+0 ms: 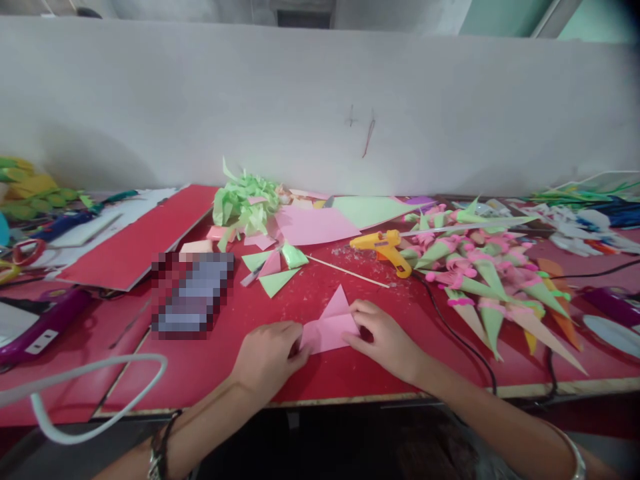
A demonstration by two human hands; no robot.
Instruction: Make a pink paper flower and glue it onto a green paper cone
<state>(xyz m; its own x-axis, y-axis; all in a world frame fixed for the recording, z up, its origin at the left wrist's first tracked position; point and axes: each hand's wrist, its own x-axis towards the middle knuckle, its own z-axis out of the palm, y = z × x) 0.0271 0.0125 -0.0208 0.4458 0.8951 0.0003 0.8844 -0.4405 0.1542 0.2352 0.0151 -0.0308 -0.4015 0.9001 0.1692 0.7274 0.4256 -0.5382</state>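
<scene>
A folded piece of pink paper (330, 333) is held between my two hands, just above or on the red tabletop; a pointed flap of it sticks up at the back. My left hand (270, 353) pinches its left edge between thumb and fingers. On the other side, my right hand (383, 337) grips the right edge the same way. Beyond the paper lie green paper triangles (277, 283), a small pink folded piece (271, 264) and a thin wooden stick (347, 271). A yellow glue gun (387, 248) rests behind my right hand.
Many green and pink paper cones (493, 280) are heaped at the right, near a black cord (440, 313). Green paper strips (247, 203) and pink sheets (315, 225) lie at the back. A blurred phone-like object (195, 293) and a red board (145, 237) sit left; a white loop (100, 363) juts in front.
</scene>
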